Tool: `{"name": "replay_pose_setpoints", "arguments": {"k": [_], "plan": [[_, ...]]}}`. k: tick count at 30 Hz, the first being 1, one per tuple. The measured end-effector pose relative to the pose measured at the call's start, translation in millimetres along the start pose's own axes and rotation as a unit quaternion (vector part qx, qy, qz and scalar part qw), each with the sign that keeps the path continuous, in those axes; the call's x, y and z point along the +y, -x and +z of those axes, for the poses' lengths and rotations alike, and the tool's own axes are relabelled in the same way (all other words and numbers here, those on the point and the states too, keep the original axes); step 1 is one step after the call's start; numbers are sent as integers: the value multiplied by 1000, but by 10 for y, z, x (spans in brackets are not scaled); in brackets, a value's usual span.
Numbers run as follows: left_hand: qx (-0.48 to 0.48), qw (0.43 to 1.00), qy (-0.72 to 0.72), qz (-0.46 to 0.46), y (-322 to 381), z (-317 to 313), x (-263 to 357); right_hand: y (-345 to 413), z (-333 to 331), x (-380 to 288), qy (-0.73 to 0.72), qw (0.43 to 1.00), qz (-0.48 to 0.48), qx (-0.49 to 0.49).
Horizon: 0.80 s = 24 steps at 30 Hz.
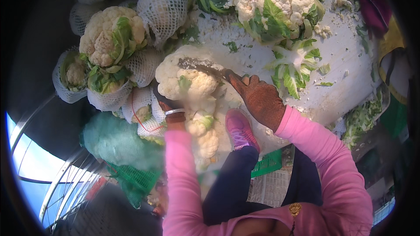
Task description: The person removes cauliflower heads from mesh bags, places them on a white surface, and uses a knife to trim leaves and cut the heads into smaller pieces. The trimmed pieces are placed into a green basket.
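My right hand (259, 101), in a brown work glove, grips a knife (200, 64). Its dark blade, speckled with white crumbs, lies across the upper side of a cauliflower head (170, 78). Against the left side of that head rests my gloved left hand (166, 102), steadying it; its fingers are mostly hidden. Below the head, more cauliflower pieces (204, 141) lie in a line beside my left forearm. A cut-off leafy base (297, 60) sits to the right on the white surface (341, 68).
Several cauliflowers in white foam nets (162, 11) are piled at left, with a bare cauliflower (110, 36) among them. A large leafy cauliflower (275, 5) stands at the back. Green mesh (121, 139) hangs below the pile. My pink shoe (241, 127) is on the white surface.
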<state>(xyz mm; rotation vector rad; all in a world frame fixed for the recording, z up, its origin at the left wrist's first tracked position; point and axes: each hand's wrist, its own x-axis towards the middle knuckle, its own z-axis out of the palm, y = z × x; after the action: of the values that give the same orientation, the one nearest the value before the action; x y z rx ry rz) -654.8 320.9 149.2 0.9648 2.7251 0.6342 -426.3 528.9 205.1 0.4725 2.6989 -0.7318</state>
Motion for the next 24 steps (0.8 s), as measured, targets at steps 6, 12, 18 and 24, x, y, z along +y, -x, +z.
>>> {"name": "replay_pose_setpoints", "arguments": {"k": [6, 12, 18, 24], "plan": [[37, 993, 94, 53, -46, 48, 156, -15, -3, 84, -86, 995, 2, 44], [3, 999, 32, -7, -22, 49, 168, 38, 73, 172, -54, 998, -40, 11], [-4, 985, 143, -100, 0, 76, 138, 34, -68, 203, -100, 994, -40, -15], [38, 990, 138, -13, 6, 103, 229, 18, -277, 128, -73, 990, -50, -109]]}}
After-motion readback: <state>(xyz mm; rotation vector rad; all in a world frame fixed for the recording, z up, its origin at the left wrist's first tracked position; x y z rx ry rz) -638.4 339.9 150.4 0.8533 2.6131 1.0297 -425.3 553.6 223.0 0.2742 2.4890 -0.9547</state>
